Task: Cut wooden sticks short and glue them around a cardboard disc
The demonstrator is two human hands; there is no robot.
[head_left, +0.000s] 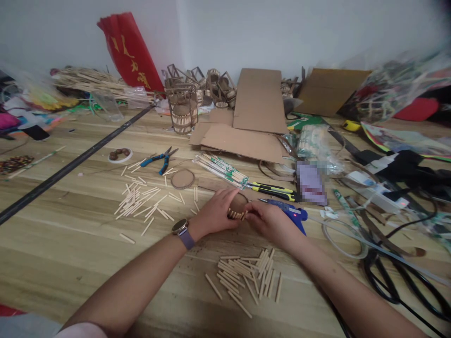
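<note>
Between my hands is a small round brown cup [239, 203] with short wooden sticks standing side by side along its near wall. My left hand [220, 209], with a watch at the wrist, is wrapped round its left side. Fingertips of my right hand [266, 218] pinch a short wooden stick [244, 216] against the cup's near right edge; the fingers partly hide it. Just beyond the right hand lies a blue glue gun [289, 211] with a small red light. Closer to me is a pile of cut sticks [246, 272].
More cut sticks [139, 199], blue-handled pliers [160, 160] and a round cardboard disc [182, 179] lie left. Yellow-black cutters [273, 190] and wrapped chopsticks [221, 169] sit beyond my hands. Cardboard sheets [260, 101] and finished small baskets [181, 117] stand behind. Black scissors [380, 274] and cables are right.
</note>
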